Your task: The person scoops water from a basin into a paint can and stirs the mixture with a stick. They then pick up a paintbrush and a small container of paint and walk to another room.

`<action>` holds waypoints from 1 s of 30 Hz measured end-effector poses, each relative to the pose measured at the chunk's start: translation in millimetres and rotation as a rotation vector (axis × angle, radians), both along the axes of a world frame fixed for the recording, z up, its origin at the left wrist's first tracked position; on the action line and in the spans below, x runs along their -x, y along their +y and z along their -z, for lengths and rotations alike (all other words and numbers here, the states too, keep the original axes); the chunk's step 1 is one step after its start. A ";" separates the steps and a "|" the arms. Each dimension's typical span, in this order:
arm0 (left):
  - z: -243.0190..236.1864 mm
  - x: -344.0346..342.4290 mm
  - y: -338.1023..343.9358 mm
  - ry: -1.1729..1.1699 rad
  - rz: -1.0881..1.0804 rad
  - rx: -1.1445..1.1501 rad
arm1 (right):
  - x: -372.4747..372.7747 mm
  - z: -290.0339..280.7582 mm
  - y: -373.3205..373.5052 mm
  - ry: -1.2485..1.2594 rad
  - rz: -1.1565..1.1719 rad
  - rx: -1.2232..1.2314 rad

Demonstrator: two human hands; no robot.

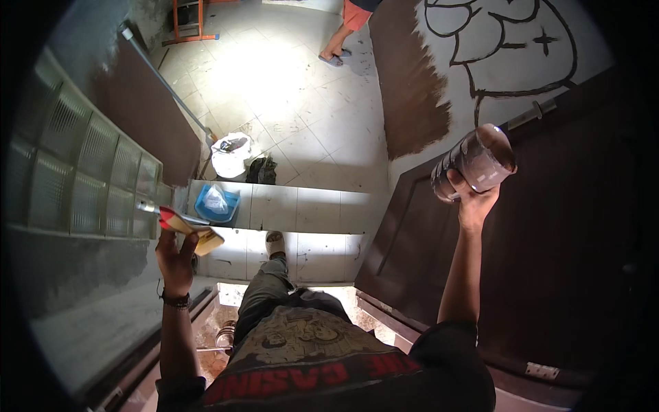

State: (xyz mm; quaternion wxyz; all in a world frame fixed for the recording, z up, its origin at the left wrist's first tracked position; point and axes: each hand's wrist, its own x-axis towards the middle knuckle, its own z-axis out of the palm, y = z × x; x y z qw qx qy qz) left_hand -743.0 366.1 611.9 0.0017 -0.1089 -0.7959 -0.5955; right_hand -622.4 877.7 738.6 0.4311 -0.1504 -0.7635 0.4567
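Observation:
My left hand (pixel 176 264) is closed around a flat paintbrush (pixel 182 223) with a tan body and a red end, held up near the glass-block wall at the left. In my right hand (pixel 473 204) is a clear plastic container (pixel 475 161), tilted, its inside coated with brown, in front of the dark door. My fingers wrap round its lower side. How much is in the container I cannot tell.
Tiled steps (pixel 319 209) lead down to a lit floor. On them stand a blue tray (pixel 230 214) with a plastic bag and a white bucket (pixel 228 163). A long pole (pixel 165 82) leans left. Another person's legs (pixel 338 42) and an orange ladder (pixel 188 26) are farther off.

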 end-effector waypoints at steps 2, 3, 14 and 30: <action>-11.6 35.9 26.9 -0.008 0.015 0.007 | 31.7 -3.4 17.8 -0.047 0.033 -0.016; -20.4 55.2 42.4 0.001 0.045 0.009 | 43.9 -8.7 29.3 -0.056 0.060 -0.019; -65.2 212.0 148.4 0.009 0.068 -0.001 | 197.6 -15.5 131.1 -0.020 0.069 0.012; 76.4 448.5 266.7 0.002 -0.078 -0.018 | 478.4 67.1 350.8 0.053 0.108 -0.060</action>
